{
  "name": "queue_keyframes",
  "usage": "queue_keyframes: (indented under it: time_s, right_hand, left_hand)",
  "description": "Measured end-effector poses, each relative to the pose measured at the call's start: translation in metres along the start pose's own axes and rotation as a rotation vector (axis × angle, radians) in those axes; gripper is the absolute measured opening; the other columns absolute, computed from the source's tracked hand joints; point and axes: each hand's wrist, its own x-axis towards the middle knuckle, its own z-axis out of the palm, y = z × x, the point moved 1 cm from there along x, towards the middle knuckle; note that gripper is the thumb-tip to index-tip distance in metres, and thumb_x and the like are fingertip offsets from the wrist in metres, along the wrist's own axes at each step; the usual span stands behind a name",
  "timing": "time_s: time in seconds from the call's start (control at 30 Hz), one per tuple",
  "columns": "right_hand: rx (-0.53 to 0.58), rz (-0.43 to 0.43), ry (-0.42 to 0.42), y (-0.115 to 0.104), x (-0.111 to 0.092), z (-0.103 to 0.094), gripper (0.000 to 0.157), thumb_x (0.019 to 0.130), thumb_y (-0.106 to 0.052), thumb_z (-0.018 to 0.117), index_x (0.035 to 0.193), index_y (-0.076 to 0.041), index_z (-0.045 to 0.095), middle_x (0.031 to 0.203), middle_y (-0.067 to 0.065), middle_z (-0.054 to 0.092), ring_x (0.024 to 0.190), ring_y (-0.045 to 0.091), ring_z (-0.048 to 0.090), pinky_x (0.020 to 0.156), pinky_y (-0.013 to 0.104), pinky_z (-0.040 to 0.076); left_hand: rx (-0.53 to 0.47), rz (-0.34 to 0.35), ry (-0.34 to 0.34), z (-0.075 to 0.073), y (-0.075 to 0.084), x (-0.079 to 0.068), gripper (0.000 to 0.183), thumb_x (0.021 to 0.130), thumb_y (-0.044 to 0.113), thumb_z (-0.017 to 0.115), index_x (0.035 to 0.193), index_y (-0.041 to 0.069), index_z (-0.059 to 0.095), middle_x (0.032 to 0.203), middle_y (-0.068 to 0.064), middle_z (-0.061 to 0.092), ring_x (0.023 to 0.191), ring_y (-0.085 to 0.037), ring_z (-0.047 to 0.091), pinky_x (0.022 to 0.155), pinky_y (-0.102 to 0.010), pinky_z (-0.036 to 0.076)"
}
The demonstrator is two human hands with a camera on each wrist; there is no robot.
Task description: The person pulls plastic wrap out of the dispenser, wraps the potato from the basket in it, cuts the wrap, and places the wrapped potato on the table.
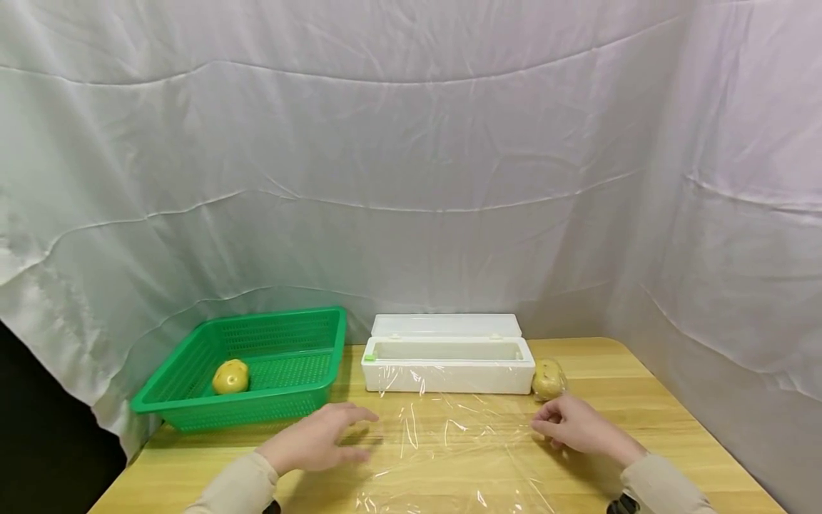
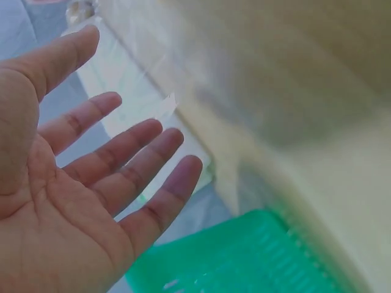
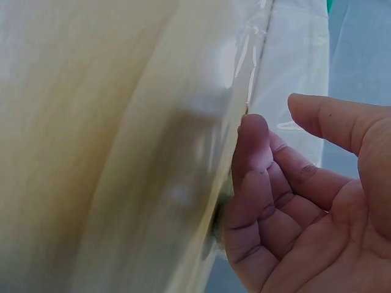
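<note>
A sheet of clear cling film stretches from the white film dispenser box over the wooden table toward me. My left hand hovers at the film's left side, its fingers extended and apart, as the left wrist view confirms. By the film's right edge is my right hand, fingers loosely bent. In the right wrist view its thumb stands away from the fingers, with nothing pinched between them. Beyond it, a potato wrapped in film lies against the box's right end.
A green plastic basket stands at the back left, with one bare potato inside. The dispenser's lid is raised at the back. Grey-white curtains hang behind and beside the wooden table.
</note>
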Motion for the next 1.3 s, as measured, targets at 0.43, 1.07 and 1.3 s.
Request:
queue_keyframes:
  time_s: [0.43, 1.07, 1.3]
  right_hand:
    - [0.011, -0.041, -0.006, -0.007, -0.013, -0.006, 0.026, 0.104, -0.018, 0.069, 0.112, 0.006, 0.072, 0.086, 0.008, 0.069, 0.069, 0.015, 0.069, 0.06, 0.027, 0.057]
    - [0.155, -0.1, -0.095, -0.01, -0.03, -0.008, 0.032, 0.108, -0.018, 0.063, 0.129, 0.007, 0.065, 0.103, 0.015, 0.071, 0.083, 0.016, 0.073, 0.064, 0.029, 0.058]
    - [0.196, -0.118, -0.117, -0.018, -0.035, -0.008, 0.034, 0.109, -0.019, 0.063, 0.133, 0.005, 0.065, 0.114, 0.02, 0.07, 0.089, 0.016, 0.074, 0.07, 0.033, 0.06]
  left_hand:
    - [-0.094, -0.015, 0.108, -0.06, -0.015, -0.01, 0.05, 0.102, 0.037, 0.074, 0.145, 0.014, 0.063, 0.139, -0.008, 0.07, 0.115, -0.026, 0.072, 0.087, -0.045, 0.063]
    - [-0.116, -0.186, 0.191, -0.111, -0.063, -0.027, 0.051, 0.105, 0.031, 0.071, 0.151, 0.014, 0.058, 0.145, -0.02, 0.064, 0.116, -0.029, 0.073, 0.089, -0.046, 0.063]
    - [-0.104, -0.29, 0.196, -0.127, -0.096, -0.035, 0.055, 0.107, 0.034, 0.067, 0.155, 0.01, 0.053, 0.148, -0.028, 0.06, 0.12, -0.04, 0.07, 0.089, -0.051, 0.062]
